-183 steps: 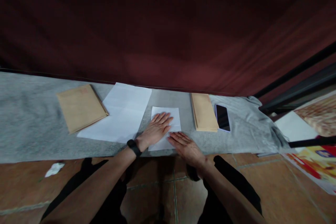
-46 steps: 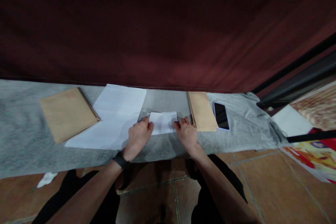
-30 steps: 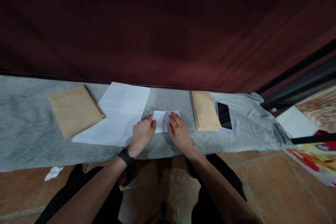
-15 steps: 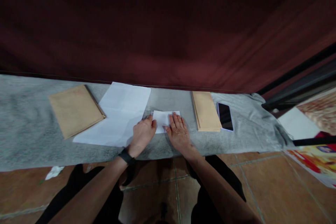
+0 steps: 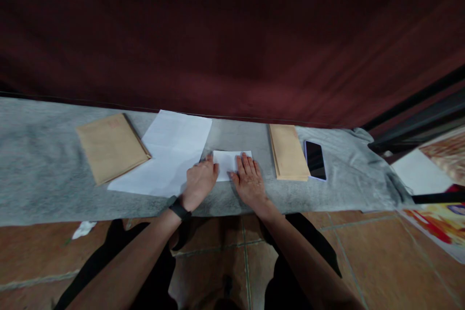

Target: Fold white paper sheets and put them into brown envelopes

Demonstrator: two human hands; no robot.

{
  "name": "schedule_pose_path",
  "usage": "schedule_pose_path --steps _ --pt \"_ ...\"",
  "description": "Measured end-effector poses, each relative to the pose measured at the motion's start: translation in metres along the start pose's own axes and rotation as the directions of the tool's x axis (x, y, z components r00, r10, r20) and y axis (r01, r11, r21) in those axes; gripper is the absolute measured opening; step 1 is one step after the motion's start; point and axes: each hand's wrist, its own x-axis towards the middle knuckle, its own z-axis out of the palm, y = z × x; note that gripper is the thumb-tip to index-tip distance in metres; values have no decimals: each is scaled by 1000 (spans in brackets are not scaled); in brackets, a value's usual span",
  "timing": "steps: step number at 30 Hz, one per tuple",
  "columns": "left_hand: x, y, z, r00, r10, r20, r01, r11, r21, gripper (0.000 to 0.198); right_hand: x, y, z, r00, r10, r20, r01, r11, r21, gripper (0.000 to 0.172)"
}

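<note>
A small folded rectangle of smooth white paper (image 5: 225, 166) lies midway between the near and far edges of the soft, mottled grey cloth (image 5: 36, 169). The right hand (image 5: 250, 182) rests flat over its right part, fingers extended and grasping nothing; the left hand (image 5: 201, 178) has its fingers curled at the paper's left edge (whether they pinch it, I cannot tell). Towards the cloth's left end, a squarish brown paper packet (image 5: 112, 147) overlaps a large, faintly creased white sheet (image 5: 174, 150) reaching the far edge. Towards the rumpled right end lie a narrow, layered brown stack (image 5: 289, 152) and, just beside it, a glossy black phone (image 5: 315, 161) with rounded corners.
</note>
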Motion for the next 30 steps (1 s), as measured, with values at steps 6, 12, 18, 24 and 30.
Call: schedule_pose_path --steps 6,12,18,24,30 --pt "-14 12 13 931 272 -246 -286 958 -25 41 1 1 1 999 10 38 -10 1000 -10 61" --pt "-24 26 53 824 466 -323 -522 845 -113 63 -2 4 2 997 -54 56 56 998 -40 61" --pt "-22 19 59 833 468 -296 -518 848 -116 75 -2 7 3 996 -68 50 69 997 -30 56" --pt "-26 11 57 833 500 -238 -526 849 -57 65 -4 17 -2 999 -37 35 38 999 -27 55" --pt "-33 0 60 849 457 -265 -482 876 -31 62 -10 30 -4 1000 -2 -20 1 998 -56 56"
